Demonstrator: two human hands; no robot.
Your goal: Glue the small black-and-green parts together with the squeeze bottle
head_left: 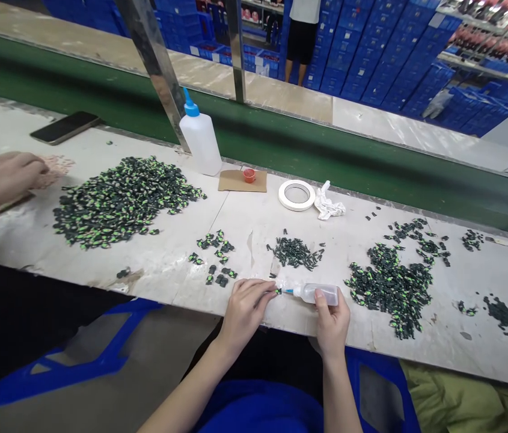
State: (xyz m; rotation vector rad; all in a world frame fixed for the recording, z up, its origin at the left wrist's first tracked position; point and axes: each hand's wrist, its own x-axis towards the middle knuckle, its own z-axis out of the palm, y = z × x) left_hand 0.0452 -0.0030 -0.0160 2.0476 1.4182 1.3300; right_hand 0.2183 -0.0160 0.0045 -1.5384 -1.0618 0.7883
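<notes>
My left hand (245,310) pinches a small dark green part (278,291) between its fingertips, close to the table's front edge. Wrapped round a small clear squeeze bottle (319,294) is my right hand (333,325). The bottle lies nearly level, its thin blue tip pointing left and reaching the small part; whether they touch is too small to tell. Just behind sits a pile of small dark pieces (296,252). Loose dark and green parts (217,240) lie to the left, and a larger heap of green and dark parts (391,288) lies to the right.
A big heap (122,201) and a phone (65,127) are at the left, near another person's hand (5,177). Behind stand a white bottle (201,143), cardboard with a red cap (249,175), a tape roll (296,195) and crumpled tissue (328,204). Metal posts rise behind.
</notes>
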